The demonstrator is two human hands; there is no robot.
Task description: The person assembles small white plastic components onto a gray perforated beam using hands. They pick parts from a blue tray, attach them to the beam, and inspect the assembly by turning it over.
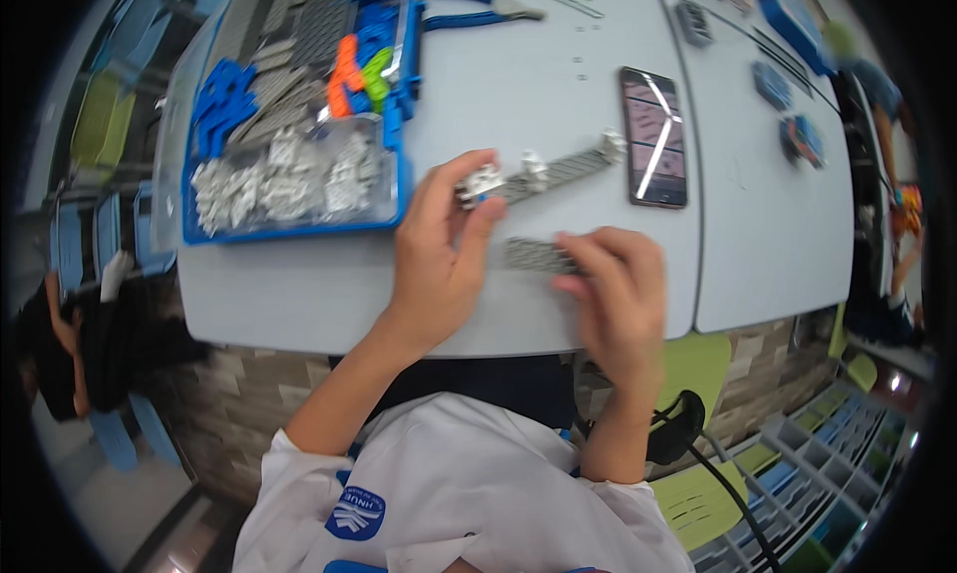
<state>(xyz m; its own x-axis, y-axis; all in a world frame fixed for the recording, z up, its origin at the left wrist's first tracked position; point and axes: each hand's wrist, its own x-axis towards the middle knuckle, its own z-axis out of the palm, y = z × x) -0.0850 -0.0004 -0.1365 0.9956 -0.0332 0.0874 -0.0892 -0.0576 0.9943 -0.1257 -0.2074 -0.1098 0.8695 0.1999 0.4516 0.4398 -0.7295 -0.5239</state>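
My left hand (439, 239) pinches the left end of a long grey building beam (573, 168) between thumb and fingers. White connector blocks (534, 171) stand up from this beam at its held end, near its middle and at its far right end. A bit of blue shows by my thumb. Nearer to me, my right hand (623, 284) grips the right end of a shorter grey studded piece (533, 255), held just below the long beam and apart from it. My fingertips cover part of that piece, and the hand is slightly blurred.
An open blue-rimmed case (402, 179) at left holds grey plates, white connectors (289, 179), blue, orange and green parts. Blue-handled pliers (478, 20) lie at the back. A phone (655, 140) lies to the right, before a second table (768, 234). Other people sit at both sides.
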